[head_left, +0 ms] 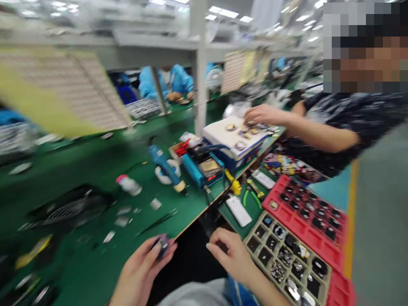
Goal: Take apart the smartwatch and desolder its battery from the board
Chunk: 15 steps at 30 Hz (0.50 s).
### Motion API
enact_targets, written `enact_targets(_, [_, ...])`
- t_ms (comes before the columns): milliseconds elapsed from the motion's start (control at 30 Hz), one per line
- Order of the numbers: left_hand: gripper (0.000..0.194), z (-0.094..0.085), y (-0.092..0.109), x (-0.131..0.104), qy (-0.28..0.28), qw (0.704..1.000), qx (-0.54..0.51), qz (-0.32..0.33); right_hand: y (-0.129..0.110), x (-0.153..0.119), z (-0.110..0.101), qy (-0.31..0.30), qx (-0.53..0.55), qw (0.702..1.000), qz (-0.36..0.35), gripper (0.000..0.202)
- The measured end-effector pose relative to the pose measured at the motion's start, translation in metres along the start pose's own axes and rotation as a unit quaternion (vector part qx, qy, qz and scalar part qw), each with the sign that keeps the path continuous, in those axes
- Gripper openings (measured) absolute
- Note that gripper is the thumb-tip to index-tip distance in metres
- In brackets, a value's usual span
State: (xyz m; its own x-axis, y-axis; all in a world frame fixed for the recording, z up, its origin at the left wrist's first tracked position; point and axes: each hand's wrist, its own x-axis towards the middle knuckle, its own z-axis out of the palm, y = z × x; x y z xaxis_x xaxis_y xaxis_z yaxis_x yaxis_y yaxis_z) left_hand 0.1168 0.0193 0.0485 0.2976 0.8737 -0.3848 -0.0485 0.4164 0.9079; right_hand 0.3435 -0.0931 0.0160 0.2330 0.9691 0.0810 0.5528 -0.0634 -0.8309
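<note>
In the head view my left hand [143, 270] is closed round a small dark rounded part [162, 246] with a glossy face, near the front edge of the green bench. Blur hides its exact kind. Over the gap to its right is my right hand [231, 257], fingers loosely bent, thumb apart from them, with nothing visible in it. Beside that hand lies a beige compartment tray [280, 263] of small metal and black parts. A pair of tweezers [157, 222] rests on the bench just beyond my left hand.
A blue electric screwdriver [167, 165] and a teal box-shaped device [204, 168] lie farther back. Red trays [306, 208] hold black parts at right. A white phone-like slab [238, 211] and green-handled pliers [251, 197] sit nearby. A co-worker's hand [266, 115] reaches over a white-topped box.
</note>
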Motion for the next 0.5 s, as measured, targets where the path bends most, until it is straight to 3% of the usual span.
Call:
enact_targets(100, [0.05, 0.017, -0.006, -0.016, -0.034, 0.997, -0.073, -0.011, -0.034, 0.015, 0.029, -0.011, 0.197, 0.98, -0.021, 0.018])
enact_targets(200, [0.043, 0.028, -0.009, -0.022, -0.022, 0.993, -0.109, 0.026, -0.052, 0.026, 0.058, -0.052, 0.287, 0.956, 0.01, 0.024])
enact_targets(333, [0.038, 0.025, -0.015, -0.03, -0.014, 0.991, -0.132, 0.032, -0.055, 0.026, 0.077, -0.076, 0.324, 0.942, 0.043, 0.032])
enact_targets(500, [0.042, 0.011, -0.018, -0.031, 0.003, 0.995, -0.101, 0.004, -0.045, 0.024, 0.074, -0.061, 0.273, 0.96, 0.02, 0.033])
